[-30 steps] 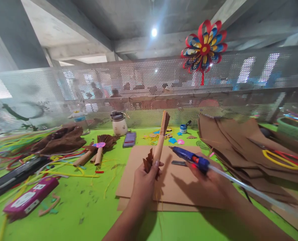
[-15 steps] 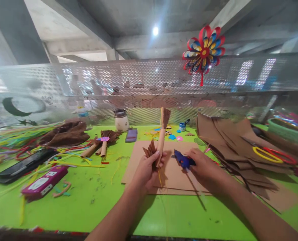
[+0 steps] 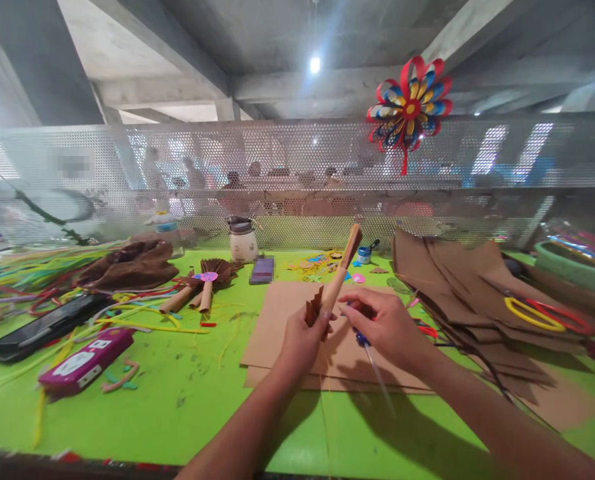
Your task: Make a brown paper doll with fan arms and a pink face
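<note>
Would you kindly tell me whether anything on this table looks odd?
Mostly mess rather than damage: yellow scraps lie strewn near the small blue jar, and at the left coloured strips tangle around a black case. Dark marks also spot the green tabletop. The brown paper roll in the left hand shows no visible damage.

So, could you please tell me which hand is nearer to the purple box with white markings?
Left: the left hand is to the right of the purple box, holding a brown paper roll; the right hand is farther right.
</note>
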### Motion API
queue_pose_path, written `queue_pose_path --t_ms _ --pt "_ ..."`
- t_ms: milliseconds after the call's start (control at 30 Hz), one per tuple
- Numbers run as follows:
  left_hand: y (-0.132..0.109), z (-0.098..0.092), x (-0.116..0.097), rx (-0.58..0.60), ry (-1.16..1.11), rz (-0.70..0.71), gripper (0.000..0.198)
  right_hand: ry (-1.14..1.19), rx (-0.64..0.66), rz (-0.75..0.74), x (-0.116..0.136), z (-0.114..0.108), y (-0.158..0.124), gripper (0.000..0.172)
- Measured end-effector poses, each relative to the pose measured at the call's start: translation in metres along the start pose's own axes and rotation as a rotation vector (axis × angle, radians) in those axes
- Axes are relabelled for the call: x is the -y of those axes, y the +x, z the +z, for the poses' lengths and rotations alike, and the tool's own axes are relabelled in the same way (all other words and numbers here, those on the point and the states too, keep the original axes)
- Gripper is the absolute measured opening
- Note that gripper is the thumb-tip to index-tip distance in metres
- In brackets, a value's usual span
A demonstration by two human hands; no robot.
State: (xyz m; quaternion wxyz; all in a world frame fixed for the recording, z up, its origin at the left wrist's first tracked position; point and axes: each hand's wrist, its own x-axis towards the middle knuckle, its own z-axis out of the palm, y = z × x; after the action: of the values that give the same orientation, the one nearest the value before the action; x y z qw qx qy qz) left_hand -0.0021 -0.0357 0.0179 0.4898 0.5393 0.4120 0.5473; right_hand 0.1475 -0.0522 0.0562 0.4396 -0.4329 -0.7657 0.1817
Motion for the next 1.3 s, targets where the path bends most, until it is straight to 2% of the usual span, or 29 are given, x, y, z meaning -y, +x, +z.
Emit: queue_pose_path --t_ms 133,267,467,633,767,833,900,1033,1300 --pt "-0.003 0.001 0.004 -0.028 0.253 0.201 0.019 0.0 -0.037 0.062 0.001 0.014 0.003 0.025" --pt "-0.003 0.0 0.014 0.027 0.353 0.388 0.03 0.056 -0.065 0.092 -0.003 0.022 -0.001 0.024" --pt "-0.002 -0.002 0.029 0.027 0.521 0.507 0.037 0.24 -0.143 0.103 -0.005 0.032 -0.009 0.021" --pt "0.001 0.001 0.03 0.044 0.501 0.49 0.037 0.327 -0.292 0.133 -0.006 0.026 -0.008 0.02" --pt "0.002 0.002 0.024 0.033 0.458 0.323 0.035 0.387 -0.449 0.174 -0.01 0.009 -0.003 0.019" --pt "0.002 0.003 0.021 0.032 0.456 0.273 0.034 0.432 -0.476 0.181 -0.016 0.001 0.0 0.019" --pt "0.0 0.003 0.019 0.029 0.476 0.296 0.033 0.504 -0.448 0.191 -0.024 -0.005 0.002 0.02" --pt "-0.004 0.004 0.017 0.015 0.569 0.453 0.031 0.582 -0.34 0.204 -0.034 -0.014 0.002 0.019" --pt "-0.011 0.004 0.018 0.033 0.699 0.539 0.033 0.496 -0.249 0.211 -0.032 -0.018 -0.004 0.022"
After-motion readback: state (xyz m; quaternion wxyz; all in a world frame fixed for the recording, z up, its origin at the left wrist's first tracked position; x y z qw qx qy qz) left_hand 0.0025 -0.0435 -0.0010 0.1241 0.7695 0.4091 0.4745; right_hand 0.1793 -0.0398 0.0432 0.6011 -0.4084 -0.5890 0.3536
